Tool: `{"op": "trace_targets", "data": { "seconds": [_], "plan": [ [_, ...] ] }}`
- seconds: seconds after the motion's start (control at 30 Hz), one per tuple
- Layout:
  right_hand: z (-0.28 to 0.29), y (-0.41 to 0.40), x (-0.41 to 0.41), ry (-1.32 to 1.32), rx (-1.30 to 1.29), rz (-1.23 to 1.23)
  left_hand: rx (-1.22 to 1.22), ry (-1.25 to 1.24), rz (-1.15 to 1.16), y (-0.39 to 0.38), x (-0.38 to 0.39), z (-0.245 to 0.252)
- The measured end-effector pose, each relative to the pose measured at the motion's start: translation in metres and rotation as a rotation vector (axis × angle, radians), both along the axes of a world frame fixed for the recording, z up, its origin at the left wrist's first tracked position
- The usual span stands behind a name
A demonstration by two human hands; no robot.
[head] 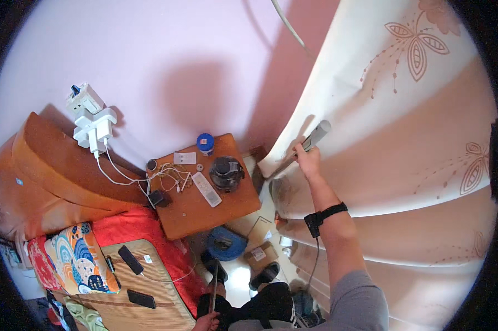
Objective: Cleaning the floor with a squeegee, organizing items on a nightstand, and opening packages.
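My right hand (309,159) grips a long-handled tool by its grey cylindrical handle (318,133). The thin shaft slants down to the left along the pale curtain (369,165), which bears a leaf pattern. What sits at the tool's lower end cannot be made out clearly near the curtain hem. Low in the view, my left hand (207,322) is closed around a thin metal pole (214,285). That pole reaches toward a blue dustpan-like container (228,244) on the floor, beside my feet in dark slippers (264,276).
A brown-covered table (232,207) holds a dark glass pot (226,173), a blue-lidded jar (205,142), a remote control (206,189) and white cables. A cardboard box (260,255) lies on the floor. Phones (141,298) rest on the slatted mat (120,318) at left.
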State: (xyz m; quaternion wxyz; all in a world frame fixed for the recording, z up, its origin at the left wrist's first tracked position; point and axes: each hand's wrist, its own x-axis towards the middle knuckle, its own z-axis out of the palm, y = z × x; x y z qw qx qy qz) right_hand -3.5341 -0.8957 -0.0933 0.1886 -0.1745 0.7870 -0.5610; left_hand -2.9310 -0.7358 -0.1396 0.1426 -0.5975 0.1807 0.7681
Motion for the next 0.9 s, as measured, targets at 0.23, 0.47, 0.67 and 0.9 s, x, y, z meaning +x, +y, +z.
{"op": "trace_targets", "data": {
  "seconds": [0.23, 0.47, 0.67, 0.9],
  "plan": [
    [-0.060, -0.017, -0.031, -0.207, -0.524, -0.294, 0.089, 0.011, 0.048, -0.001, -0.006, -0.010],
    [-0.063, -0.002, -0.009, -0.321, -0.443, -0.423, 0.023, -0.052, 0.084, -0.007, -0.005, -0.012],
    [-0.099, -0.009, 0.013, -0.239, -0.483, -0.369, 0.086, -0.058, 0.072, -0.018, -0.019, 0.002],
    [-0.113, -0.005, 0.007, -0.238, -0.412, -0.295, 0.108, -0.048, 0.072, -0.009, -0.008, -0.002]
  ]
}}
